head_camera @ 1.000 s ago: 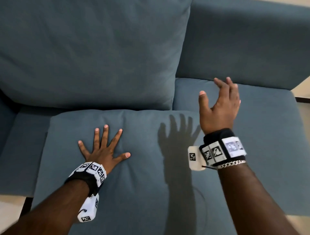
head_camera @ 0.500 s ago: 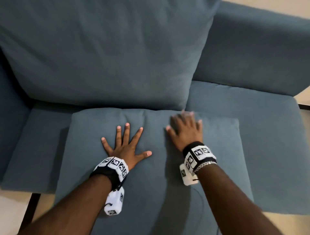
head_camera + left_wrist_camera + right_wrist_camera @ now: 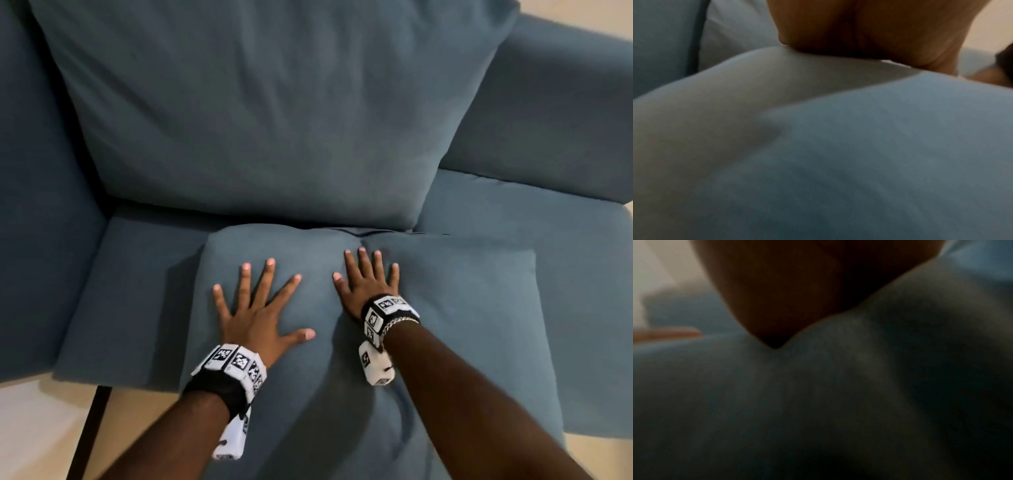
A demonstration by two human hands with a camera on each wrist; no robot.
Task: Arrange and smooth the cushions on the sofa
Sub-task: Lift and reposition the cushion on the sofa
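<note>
A blue-grey loose cushion (image 3: 462, 308) lies flat on the sofa seat (image 3: 130, 308). My left hand (image 3: 257, 308) presses on its left half, palm down, fingers spread. My right hand (image 3: 368, 284) presses its middle, fingers straight and close together, denting the fabric. Behind them a large back cushion (image 3: 257, 120) leans on the sofa back. In the left wrist view the heel of my palm (image 3: 869, 32) sinks into the cushion fabric (image 3: 838, 154). The right wrist view is dark; the palm (image 3: 797, 288) bears on the fabric (image 3: 818, 402).
The sofa's right backrest (image 3: 555, 113) and right seat part (image 3: 548, 212) lie beyond the cushion. A pale floor (image 3: 37, 428) and a dark sofa leg (image 3: 89, 435) show at lower left. The sofa's left side (image 3: 37, 205) rises beside the seat.
My right hand came down from the air at the right and now presses flat on the cushion's middle. The left hand stayed pressed on the cushion. The view shifted left.
</note>
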